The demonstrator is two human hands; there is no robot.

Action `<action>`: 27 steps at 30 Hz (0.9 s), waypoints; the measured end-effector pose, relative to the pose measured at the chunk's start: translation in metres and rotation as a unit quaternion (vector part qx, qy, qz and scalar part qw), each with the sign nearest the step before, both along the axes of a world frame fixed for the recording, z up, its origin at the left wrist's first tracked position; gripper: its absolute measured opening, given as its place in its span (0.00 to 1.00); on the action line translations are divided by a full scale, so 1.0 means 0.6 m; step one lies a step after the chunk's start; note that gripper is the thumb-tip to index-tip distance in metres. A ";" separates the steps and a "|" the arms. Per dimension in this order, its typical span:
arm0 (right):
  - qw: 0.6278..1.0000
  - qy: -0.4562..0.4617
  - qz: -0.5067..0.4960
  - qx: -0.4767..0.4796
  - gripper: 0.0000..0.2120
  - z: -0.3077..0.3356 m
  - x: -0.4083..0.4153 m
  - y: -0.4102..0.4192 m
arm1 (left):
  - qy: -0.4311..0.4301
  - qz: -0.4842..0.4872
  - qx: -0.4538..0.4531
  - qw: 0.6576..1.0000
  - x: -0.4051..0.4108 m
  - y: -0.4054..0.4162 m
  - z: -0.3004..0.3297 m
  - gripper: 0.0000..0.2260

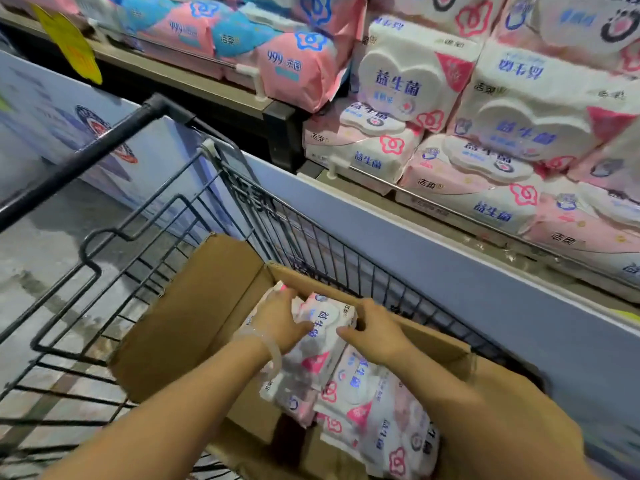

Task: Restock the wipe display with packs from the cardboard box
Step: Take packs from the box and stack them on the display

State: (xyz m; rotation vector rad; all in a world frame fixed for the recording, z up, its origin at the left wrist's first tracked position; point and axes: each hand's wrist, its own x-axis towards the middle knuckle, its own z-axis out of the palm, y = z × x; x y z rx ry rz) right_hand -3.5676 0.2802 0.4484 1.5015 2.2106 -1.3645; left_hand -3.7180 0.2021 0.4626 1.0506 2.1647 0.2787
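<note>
An open cardboard box (194, 317) sits in a wire shopping cart and holds several white-and-pink wipe packs. Both my hands are down in the box around the top wipe pack (323, 336). My left hand (280, 320) grips its left side, fingers curled over the edge. My right hand (375, 332) holds its right side, thumb on top. More packs (377, 410) lie underneath and to the right. The wipe display (485, 143) of matching white-and-pink packs fills the shelf at upper right.
The black wire cart (145, 209) with its handle bar (86, 157) surrounds the box. A blue shelf front panel (450, 271) runs diagonally beside the cart. Pink and blue packs (277, 60) fill the upper left shelf, with a yellow tag (69, 43). Grey floor lies left.
</note>
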 end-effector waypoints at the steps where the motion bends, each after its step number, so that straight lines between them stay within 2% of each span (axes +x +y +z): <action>1: 0.999 0.009 -0.027 -0.033 0.27 -0.027 -0.001 -0.010 | -0.018 0.030 -0.027 0.999 0.001 -0.010 -0.026 0.27; 3: 0.991 0.023 -0.085 -0.100 0.29 -0.075 -0.005 -0.033 | -0.055 0.079 -0.069 0.993 0.003 -0.022 -0.074 0.27; 6: 0.968 0.055 -0.172 -0.171 0.27 -0.129 -0.013 -0.059 | -0.089 0.109 -0.087 0.986 0.007 -0.022 -0.130 0.17; 7: 0.963 0.051 -0.193 -0.181 0.27 -0.141 -0.014 -0.061 | -0.093 0.113 -0.083 0.986 0.007 -0.018 -0.142 0.16; 9: 0.957 0.041 -0.209 -0.196 0.26 -0.159 -0.015 -0.060 | -0.106 0.132 -0.067 0.983 0.004 -0.006 -0.163 0.21; 11: 0.939 0.069 -0.233 -0.245 0.27 -0.179 -0.016 -0.056 | -0.134 0.146 -0.066 0.978 -0.006 0.007 -0.177 0.27; 15: 0.870 0.131 -0.297 -0.372 0.31 -0.207 -0.020 -0.058 | -0.220 0.177 -0.120 0.952 -0.036 0.020 -0.203 0.40; 18: 0.826 0.156 -0.343 -0.419 0.30 -0.223 -0.024 -0.062 | -0.250 0.212 -0.127 0.936 -0.039 0.021 -0.208 0.47; 19: 0.818 0.161 -0.356 -0.421 0.29 -0.223 -0.026 -0.063 | -0.257 0.220 -0.127 0.932 -0.037 0.021 -0.209 0.46; 23: 0.822 0.153 -0.387 -0.388 0.34 -0.220 -0.030 -0.069 | -0.268 0.235 -0.134 0.925 -0.027 0.017 -0.211 0.33; 26: 0.828 0.158 -0.396 -0.365 0.35 -0.211 -0.026 -0.071 | -0.292 0.229 -0.123 0.920 -0.023 0.016 -0.208 0.18; 27: 0.827 0.161 -0.401 -0.360 0.36 -0.208 -0.025 -0.072 | -0.293 0.233 -0.124 0.919 -0.020 0.014 -0.203 0.17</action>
